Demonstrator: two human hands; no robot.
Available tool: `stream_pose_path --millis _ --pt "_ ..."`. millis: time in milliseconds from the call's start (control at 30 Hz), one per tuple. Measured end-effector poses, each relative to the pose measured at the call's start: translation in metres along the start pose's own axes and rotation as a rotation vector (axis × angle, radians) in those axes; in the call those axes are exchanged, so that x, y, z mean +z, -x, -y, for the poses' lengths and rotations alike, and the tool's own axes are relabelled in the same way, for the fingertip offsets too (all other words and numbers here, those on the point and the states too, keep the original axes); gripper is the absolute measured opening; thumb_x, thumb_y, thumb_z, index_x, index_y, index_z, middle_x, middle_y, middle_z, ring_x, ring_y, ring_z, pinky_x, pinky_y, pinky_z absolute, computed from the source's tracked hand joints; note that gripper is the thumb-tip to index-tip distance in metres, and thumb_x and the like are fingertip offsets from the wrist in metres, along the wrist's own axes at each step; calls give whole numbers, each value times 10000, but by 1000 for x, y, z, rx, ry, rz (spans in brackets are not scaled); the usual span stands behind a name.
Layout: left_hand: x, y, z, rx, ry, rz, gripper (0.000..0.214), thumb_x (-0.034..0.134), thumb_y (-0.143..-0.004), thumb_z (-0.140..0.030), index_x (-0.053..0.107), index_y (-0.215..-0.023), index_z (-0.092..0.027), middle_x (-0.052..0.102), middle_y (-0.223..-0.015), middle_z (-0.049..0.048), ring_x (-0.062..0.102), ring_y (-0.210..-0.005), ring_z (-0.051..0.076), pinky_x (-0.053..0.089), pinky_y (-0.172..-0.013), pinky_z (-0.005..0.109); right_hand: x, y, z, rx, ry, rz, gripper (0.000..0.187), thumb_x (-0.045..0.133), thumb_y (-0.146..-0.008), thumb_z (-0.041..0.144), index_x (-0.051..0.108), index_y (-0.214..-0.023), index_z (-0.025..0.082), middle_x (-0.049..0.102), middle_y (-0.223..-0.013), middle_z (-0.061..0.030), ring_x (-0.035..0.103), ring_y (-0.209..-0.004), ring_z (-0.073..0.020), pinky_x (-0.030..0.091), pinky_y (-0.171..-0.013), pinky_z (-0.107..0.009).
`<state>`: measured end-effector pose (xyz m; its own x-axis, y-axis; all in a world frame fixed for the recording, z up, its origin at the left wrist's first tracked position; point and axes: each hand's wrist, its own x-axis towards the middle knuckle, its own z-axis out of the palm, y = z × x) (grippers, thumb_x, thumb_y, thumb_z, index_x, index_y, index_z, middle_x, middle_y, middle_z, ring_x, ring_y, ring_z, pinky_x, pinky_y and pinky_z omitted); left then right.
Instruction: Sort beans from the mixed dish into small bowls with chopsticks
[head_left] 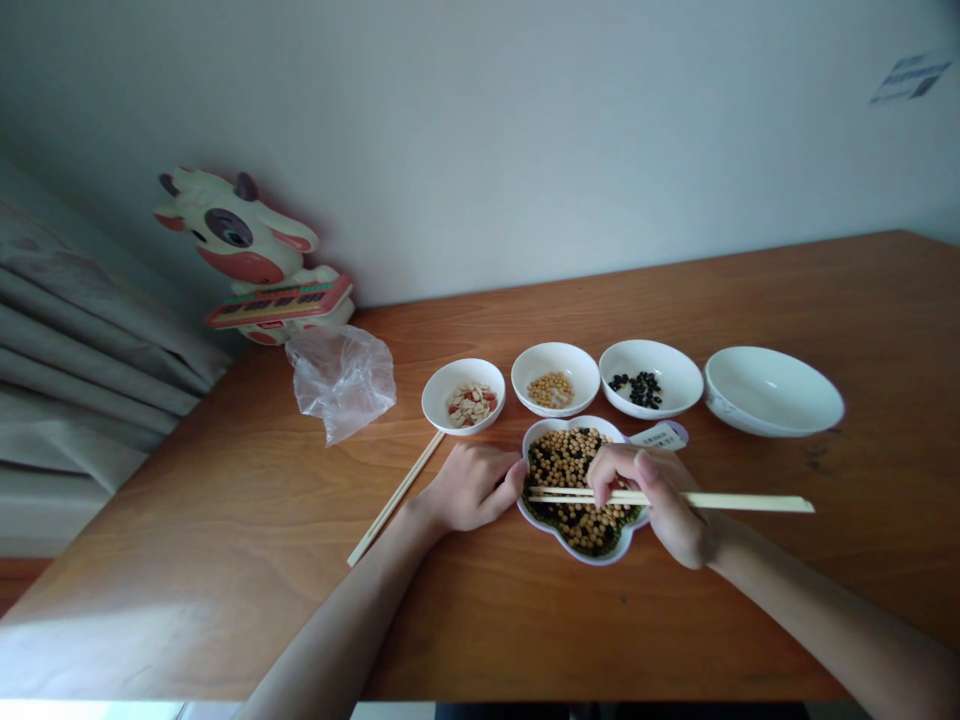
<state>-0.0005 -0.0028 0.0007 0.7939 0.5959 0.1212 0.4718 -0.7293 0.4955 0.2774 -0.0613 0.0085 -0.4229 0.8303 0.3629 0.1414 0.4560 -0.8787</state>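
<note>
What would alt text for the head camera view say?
A person's right hand holds chopsticks over a flower-shaped bowl of mixed beans, the left hand beside its rim. Three white bowls of beans and nut pieces stand beyond on a table.

I'm watching through 1 head-worn camera, set close above and facing forward and down over the hands [472, 488] toward the wooden desk [810, 320].

Under the right hand [645, 500]: flower-shaped dish [592, 558], white, rim apparently tinged purple; bean mix [570, 490] yellow and dark green, black flecks. Chopsticks [742, 503] pale straw. Ahead of the grip: white bowl [649, 378], black beans [637, 390]. Further left: white dish [463, 396], red-and-cream pieces [472, 405]. Tabletop [225, 520] orange-brown, streaked grain.
</note>
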Motion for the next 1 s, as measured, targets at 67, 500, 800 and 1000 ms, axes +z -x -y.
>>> stream_pose_path --millis 67,500,800,1000 --pt "0 0 0 4 7 -1 454 278 -1116 -373 482 -755 -189 605 -723 24 477 -609 139 330 -622 290 -1 0 0 -4 9 18 600 207 -1112 510 654 -848 210 657 -815 -52 611 -762 -203 444 -742 -372" --pt "-1 -1 0 -4 15 7 449 282 -1115 -372 488 -761 -188 611 -726 26 482 -609 139 341 -626 292 -1 0 1 8 12 12 465 310 -1116 382 659 -863 208 665 -807 -59 631 -765 -214 463 -728 -368" --pt "0 -1 0 -11 32 19 426 283 -1113 -368 473 -775 -190 622 -755 31 497 -634 143 356 -648 290 0 2 0 10 7 -26 481 312 -1117 370 676 -850 205 682 -808 -61 644 -788 -221 474 -764 -379" --pt "0 0 0 -10 35 21 414 284 -1110 -359 441 -764 -194 593 -729 21 468 -618 141 334 -641 293 -4 0 3 -81 -71 -106 540 297 -1116 400 701 -811 212 688 -769 -65 658 -730 -222 485 -717 -390"
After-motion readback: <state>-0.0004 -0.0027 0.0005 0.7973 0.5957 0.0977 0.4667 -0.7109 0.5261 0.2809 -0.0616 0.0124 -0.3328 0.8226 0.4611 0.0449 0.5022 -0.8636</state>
